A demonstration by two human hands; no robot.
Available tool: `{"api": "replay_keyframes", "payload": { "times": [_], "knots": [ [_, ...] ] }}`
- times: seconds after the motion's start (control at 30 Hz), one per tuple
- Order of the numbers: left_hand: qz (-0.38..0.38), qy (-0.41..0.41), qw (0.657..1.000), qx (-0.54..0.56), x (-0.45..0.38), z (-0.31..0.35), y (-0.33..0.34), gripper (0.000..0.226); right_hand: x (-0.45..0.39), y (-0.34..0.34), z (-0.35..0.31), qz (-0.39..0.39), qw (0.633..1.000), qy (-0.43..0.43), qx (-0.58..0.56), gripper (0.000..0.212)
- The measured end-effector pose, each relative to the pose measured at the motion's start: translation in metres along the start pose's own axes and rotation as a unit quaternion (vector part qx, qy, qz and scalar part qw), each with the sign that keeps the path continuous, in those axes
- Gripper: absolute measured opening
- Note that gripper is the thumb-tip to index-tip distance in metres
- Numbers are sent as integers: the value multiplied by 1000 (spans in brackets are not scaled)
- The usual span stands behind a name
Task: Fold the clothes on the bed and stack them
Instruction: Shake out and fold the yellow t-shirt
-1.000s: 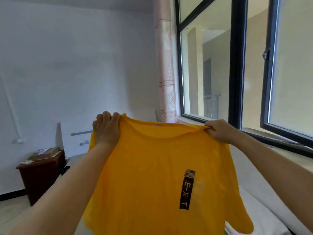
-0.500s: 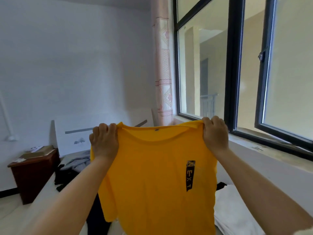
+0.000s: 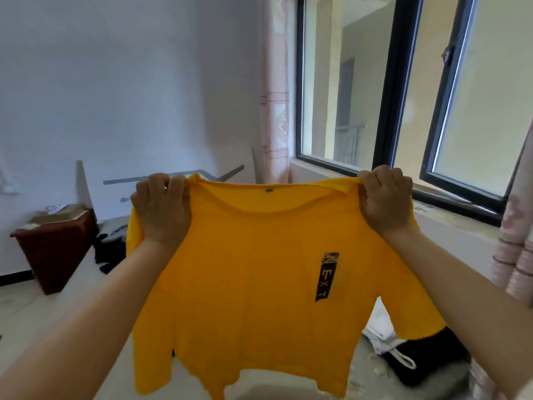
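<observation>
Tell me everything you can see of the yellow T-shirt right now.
The yellow T-shirt looks like thin knit fabric, with short sleeves, a round neck with a small label, and a black vertical strip reading NEXT. It hangs unfolded in the air, spread wide. The left hand and right hand grip its shoulders.

Spread yellow cotton T-shirt (image 3: 245, 284) hides most of the pale bed (image 3: 72, 290) behind it. Dark clothes pile (image 3: 108, 252) partly covered by its sleeve. White folded garment (image 3: 380, 330) and black garment (image 3: 427, 359) only partly visible. Neck label (image 3: 268, 190) too small to read. Both forearms cut off by bottom edge.
</observation>
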State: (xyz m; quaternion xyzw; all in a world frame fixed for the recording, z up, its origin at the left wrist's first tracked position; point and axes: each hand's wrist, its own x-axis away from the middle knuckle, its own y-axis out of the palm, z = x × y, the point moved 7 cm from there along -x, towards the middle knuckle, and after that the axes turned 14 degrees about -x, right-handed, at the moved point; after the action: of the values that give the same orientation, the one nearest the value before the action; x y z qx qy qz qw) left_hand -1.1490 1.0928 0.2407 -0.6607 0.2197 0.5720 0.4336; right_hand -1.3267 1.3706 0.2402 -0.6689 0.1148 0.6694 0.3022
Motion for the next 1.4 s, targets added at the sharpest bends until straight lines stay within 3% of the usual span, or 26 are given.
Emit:
{"api": "replay_keyframes", "payload": {
  "times": [0.13,0.27,0.43,0.6,0.77,0.87,0.93,1.07,1.2,1.27,1.4],
  "knots": [
    [-56,29,998,8,23,3,36,7,25,34,8,-63,998,-7,-19,29],
    [-67,63,996,9,58,10,92,27,67,89,26,-133,991,4,-30,30],
    [-138,97,986,-12,126,23,198,8,147,190,57,-235,970,27,-62,31],
    [-288,73,954,-39,214,35,324,7,258,305,92,-359,927,77,-74,32],
    [-406,62,909,-65,316,47,417,29,370,384,113,-455,880,119,-71,19],
    [-453,52,886,-80,362,51,459,6,422,425,123,-502,848,148,-88,4],
    [-482,31,871,-92,383,50,488,18,449,454,134,-535,818,190,-94,11],
    [-472,10,876,-99,385,44,546,11,466,517,157,-522,823,209,-85,40],
    [-450,-33,887,-99,386,33,622,17,474,578,170,-481,839,242,-85,35],
    [-494,-39,862,-111,406,30,661,22,493,604,177,-488,823,288,-46,31],
    [-562,-46,822,-80,459,31,692,46,537,625,159,-538,768,347,-16,47]
  ]
}}
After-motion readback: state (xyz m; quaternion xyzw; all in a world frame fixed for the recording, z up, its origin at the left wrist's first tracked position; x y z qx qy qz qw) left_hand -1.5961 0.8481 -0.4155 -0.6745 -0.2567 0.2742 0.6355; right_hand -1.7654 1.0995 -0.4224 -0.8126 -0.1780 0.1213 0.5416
